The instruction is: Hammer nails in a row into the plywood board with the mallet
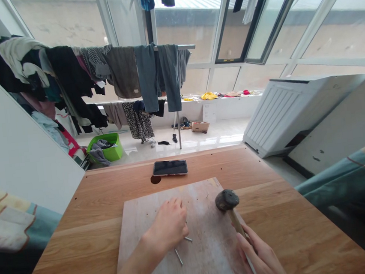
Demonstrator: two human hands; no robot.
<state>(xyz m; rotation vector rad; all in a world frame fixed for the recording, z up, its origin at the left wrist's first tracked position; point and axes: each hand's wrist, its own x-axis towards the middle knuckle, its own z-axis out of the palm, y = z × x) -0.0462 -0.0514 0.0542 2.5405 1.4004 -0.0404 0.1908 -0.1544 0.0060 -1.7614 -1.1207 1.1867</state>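
Observation:
My right hand (258,252) is wrapped round the wooden handle of a hammer (227,200), its dark, blunt head raised near the right edge of a pale wooden board (207,255). Over the middle of that board, my left hand (170,221) has its fingers curled together; whatever they hold, if anything, is hidden. Just below the left hand lies a loose nail (179,257), and a second nail (188,239) pokes out beside the fingers. A small nail (207,195) stands up near the board's far right corner. Several small dark dots show across the board's far half.
The board rests on a wooden table (274,214). Beyond it lies a phone (170,168) beside a dark round hole (156,179) in the tabletop. Past the table are a laundry rack (186,47) hung with clothes, a green basin (115,150) and a white appliance (273,111).

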